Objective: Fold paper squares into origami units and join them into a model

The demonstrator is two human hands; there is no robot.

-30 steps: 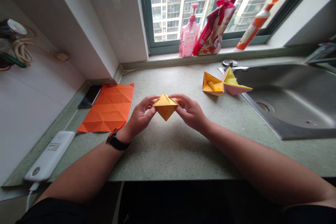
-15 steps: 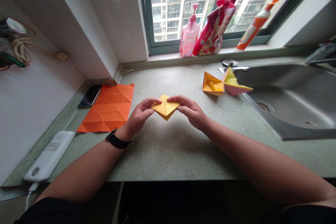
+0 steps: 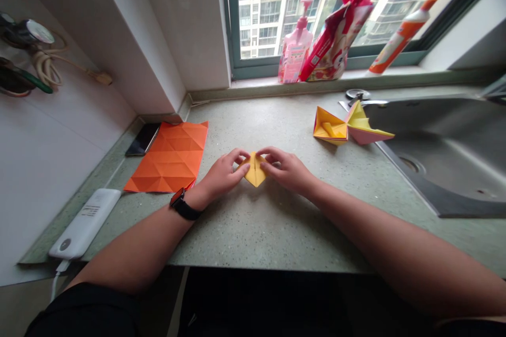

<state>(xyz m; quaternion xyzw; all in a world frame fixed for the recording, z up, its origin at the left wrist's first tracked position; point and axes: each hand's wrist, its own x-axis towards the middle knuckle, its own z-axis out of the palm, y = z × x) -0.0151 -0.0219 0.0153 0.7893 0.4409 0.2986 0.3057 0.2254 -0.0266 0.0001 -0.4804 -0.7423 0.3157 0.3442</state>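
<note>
Between my hands, over the middle of the counter, is a small folded yellow origami paper [image 3: 256,175] with a crease down its centre and a point toward me. My left hand [image 3: 226,171], with a black watch on the wrist, pinches its left side between thumb and fingers. On the right side my right hand [image 3: 288,169] pinches it in the same way. The fingers cover both outer corners of the paper. Right of my hands stand a folded orange-yellow paper piece [image 3: 330,127] and a yellow-and-pink one [image 3: 363,129], touching each other.
Creased orange paper [image 3: 169,155] lies on the counter [image 3: 253,237] at left, beside a dark phone [image 3: 142,139] and a white power bank [image 3: 85,226] with a cable. A steel sink [image 3: 446,152] is at right. A pink pump bottle [image 3: 295,52], red bag [image 3: 336,42] and orange-white bottle [image 3: 403,37] line the window sill.
My thumbs have come onto the near face of the yellow paper and my fingers have curled behind its upper edges. The paper now looks narrower and more upright. The whole view has shifted slightly.
</note>
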